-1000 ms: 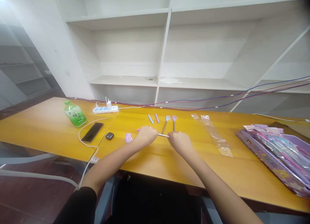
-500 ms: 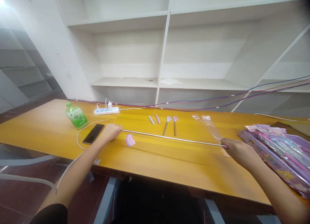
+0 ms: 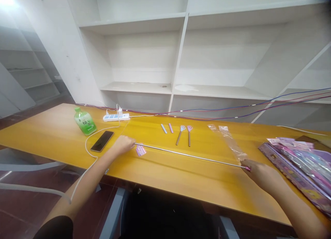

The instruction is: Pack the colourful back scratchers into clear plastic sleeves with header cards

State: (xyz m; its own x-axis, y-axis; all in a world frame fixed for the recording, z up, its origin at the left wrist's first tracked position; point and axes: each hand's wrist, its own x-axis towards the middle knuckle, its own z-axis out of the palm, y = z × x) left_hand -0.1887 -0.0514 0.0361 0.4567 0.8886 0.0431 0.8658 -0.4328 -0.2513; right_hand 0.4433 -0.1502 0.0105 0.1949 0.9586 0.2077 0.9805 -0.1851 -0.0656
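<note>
A long thin metal telescopic rod [image 3: 190, 156] is stretched across the front of the table, held at both ends. My left hand [image 3: 124, 144] is closed around its left end, hiding that tip. Closed on the other end is my right hand [image 3: 256, 170], where a bit of pink shows. Beyond the rod lie a blue claw-headed back scratcher [image 3: 180, 135] and a pink one [image 3: 189, 135]. To their left are a short blue stick [image 3: 163, 128] and a short pink stick [image 3: 171, 128]. Small pink printed cards [image 3: 141, 150] lie just by my left hand.
On the left are a phone [image 3: 102, 141], a green drink bottle [image 3: 85, 122] and a power strip [image 3: 116, 117] with a white cable. Clear plastic wrappers [image 3: 232, 144] lie near my right hand. At right sits a pile of packaged items [image 3: 300, 159]. White shelves [image 3: 144, 87] stand behind.
Both hands and the rod have come slightly lower, toward me, the right hand more, so the rod slants a little more. The view itself has shifted slightly.
</note>
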